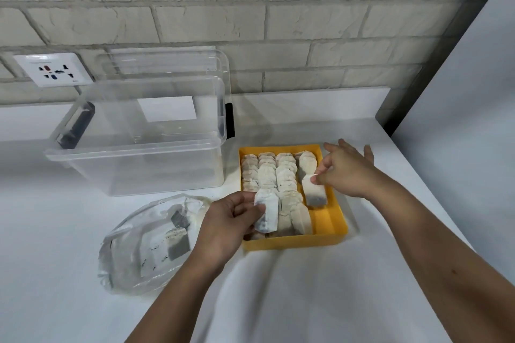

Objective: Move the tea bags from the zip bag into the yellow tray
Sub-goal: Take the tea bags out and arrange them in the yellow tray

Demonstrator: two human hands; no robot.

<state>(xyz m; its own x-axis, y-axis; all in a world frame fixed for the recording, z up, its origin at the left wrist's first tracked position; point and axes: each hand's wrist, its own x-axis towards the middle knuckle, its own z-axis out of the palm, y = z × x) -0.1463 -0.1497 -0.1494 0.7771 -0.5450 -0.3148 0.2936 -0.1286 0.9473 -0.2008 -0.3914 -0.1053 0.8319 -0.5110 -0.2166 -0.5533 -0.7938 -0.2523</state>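
Observation:
The yellow tray (330, 220) sits on the white table, with several tea bags (284, 175) lined up in rows inside it. My left hand (223, 225) pinches one tea bag (267, 213) over the tray's near left part. Over the rightmost row, my right hand (345, 172) pinches the top of another tea bag (313, 193), whose lower end is down in the tray. The clear zip bag (145, 242) lies to the left of the tray, with a few tea bags (178, 242) still inside it.
A clear plastic storage box (133, 159) stands behind the zip bag, its lid (167, 64) leaning on the brick wall. A wall socket (54, 69) is at far left. A white panel (459, 92) rises at the table's right edge.

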